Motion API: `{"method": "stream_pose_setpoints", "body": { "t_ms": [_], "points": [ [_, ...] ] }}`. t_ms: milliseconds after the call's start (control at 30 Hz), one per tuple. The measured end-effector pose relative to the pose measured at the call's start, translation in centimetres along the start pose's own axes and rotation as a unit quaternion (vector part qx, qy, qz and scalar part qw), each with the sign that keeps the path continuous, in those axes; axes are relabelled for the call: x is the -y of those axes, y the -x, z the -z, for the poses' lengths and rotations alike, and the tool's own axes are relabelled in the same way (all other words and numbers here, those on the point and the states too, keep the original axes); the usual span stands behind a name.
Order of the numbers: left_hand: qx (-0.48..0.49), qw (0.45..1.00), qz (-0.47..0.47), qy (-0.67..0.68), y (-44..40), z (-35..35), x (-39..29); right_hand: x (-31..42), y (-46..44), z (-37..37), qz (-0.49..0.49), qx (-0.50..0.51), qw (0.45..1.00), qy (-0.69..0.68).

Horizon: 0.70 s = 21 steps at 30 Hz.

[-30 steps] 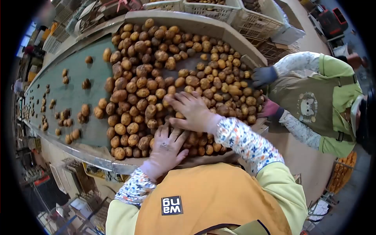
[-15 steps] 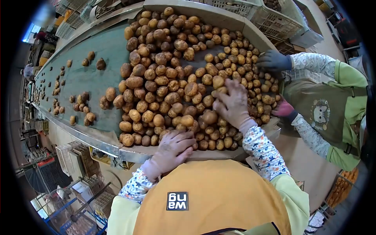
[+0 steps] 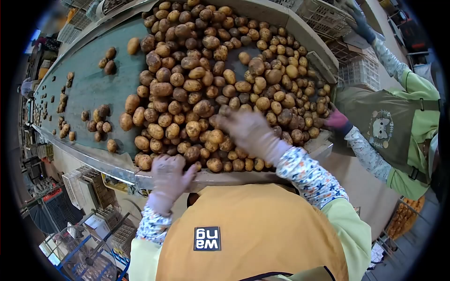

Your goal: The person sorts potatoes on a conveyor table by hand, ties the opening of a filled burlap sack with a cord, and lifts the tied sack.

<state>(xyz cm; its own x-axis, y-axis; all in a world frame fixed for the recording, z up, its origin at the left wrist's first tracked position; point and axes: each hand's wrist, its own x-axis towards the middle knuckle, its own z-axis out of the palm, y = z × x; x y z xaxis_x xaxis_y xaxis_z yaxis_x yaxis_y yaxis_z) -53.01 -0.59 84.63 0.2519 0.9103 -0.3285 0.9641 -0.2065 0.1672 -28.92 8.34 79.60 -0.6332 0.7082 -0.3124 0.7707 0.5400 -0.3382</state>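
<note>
A pale brown floor is showing on the right, and a grey floor is showing farther out. A long bench with a green top is stretching away to the left. White plastic crates are standing at the upper right, and more crates are sitting at the upper left. A round fan is standing at the lower left, by some blue bars. An orange heap is lying at the far right. A little blue light is shining at the upper left edge.
</note>
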Motion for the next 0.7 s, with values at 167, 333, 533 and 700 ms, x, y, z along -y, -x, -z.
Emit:
{"method": "stream_pose_setpoints", "body": {
  "t_ms": [167, 333, 533, 700],
  "points": [
    [-0.015, 0.974, -0.111, 0.196, -2.3, 0.5, -3.0, -0.3, -2.1, -1.9, 0.059, -0.079, 0.995, 0.017],
    [-0.219, 0.973, -0.074, 0.022, -3.7, 3.2, 1.4, -2.8, 0.2, 5.3, 0.173, -0.450, 0.870, 0.101],
    [-0.016, 0.999, 0.021, -0.022, -5.0, -1.2, 0.0, -11.9, -6.5, 14.1, 0.021, -0.470, 0.878, 0.088],
    [0.007, 0.997, -0.057, 0.044, -4.1, -2.7, -3.2, -2.8, -9.5, 8.6, 0.037, -0.230, 0.970, 0.063]
  ]
}}
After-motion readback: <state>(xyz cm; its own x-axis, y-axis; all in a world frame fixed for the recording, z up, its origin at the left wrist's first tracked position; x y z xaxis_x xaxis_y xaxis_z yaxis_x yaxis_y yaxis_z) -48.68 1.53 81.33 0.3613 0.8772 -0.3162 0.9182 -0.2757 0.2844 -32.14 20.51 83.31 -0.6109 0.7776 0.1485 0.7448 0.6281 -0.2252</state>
